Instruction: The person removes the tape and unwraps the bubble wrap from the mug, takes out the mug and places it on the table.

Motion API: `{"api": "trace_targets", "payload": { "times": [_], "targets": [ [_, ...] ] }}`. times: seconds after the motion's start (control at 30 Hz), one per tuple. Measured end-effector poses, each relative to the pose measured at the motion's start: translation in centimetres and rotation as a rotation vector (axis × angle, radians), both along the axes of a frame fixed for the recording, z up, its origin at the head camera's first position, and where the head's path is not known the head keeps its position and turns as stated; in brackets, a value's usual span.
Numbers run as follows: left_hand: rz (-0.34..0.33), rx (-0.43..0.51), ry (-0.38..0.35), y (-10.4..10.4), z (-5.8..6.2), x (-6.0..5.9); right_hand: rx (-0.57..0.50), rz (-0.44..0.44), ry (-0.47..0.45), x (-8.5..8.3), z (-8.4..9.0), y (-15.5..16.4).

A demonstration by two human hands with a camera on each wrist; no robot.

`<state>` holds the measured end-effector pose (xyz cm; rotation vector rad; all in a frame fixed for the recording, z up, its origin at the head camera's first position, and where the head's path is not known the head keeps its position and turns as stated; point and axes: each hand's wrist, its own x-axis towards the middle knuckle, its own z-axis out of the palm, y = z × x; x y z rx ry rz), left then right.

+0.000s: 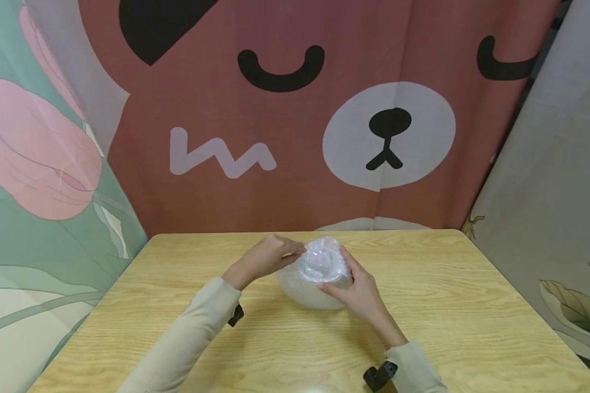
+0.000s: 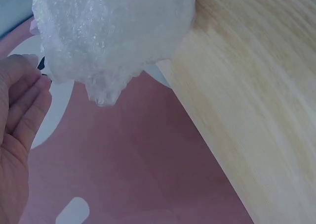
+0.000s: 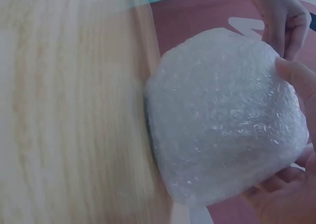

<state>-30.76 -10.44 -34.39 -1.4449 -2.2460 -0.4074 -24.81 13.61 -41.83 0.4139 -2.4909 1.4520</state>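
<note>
Cupping bubble-wrapped bundle (image 1: pixel 317 273) between both hands (image 1: pixel 359 295).

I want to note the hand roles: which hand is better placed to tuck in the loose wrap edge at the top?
Probably the left hand: its fingertips pinch the bubble-wrapped bundle at its top edge. The right hand cups the bundle's side above the table, steadying it.

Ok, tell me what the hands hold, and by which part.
Right hand cups the bubble-wrapped bundle at its side; left hand pinches the wrap at its top edge.
</note>
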Motion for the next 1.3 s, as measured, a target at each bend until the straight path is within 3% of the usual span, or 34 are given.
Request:
{"api": "trace_targets", "payload": {
  "times": [0.33, 0.53, 0.87, 1.07, 1.3],
  "targets": [
    [-0.034, -0.016, 0.081, 0.4, 0.2, 0.9, -0.018, 0.088, -0.021, -0.6, 0.2, 1.3],
    [-0.075, -0.088, 0.045, 1.1, 0.5, 1.7, -0.028, 0.102, -0.048, -0.9, -0.4, 1.6],
    [0.009, -0.21, -0.05, 2.1, 0.6, 2.3, -0.003, 0.074, -0.072, -1.0, -0.5, 1.6],
    [0.042, -0.231, -0.125, 2.5, 0.1, 2.1, -0.009, 0.073, -0.072, -1.0, -0.6, 1.6],
    [0.066, -0.261, -0.11, 2.7, -0.1, 2.2, -0.012, 0.066, -0.077, -0.9, -0.8, 1.4]
  ]
}}
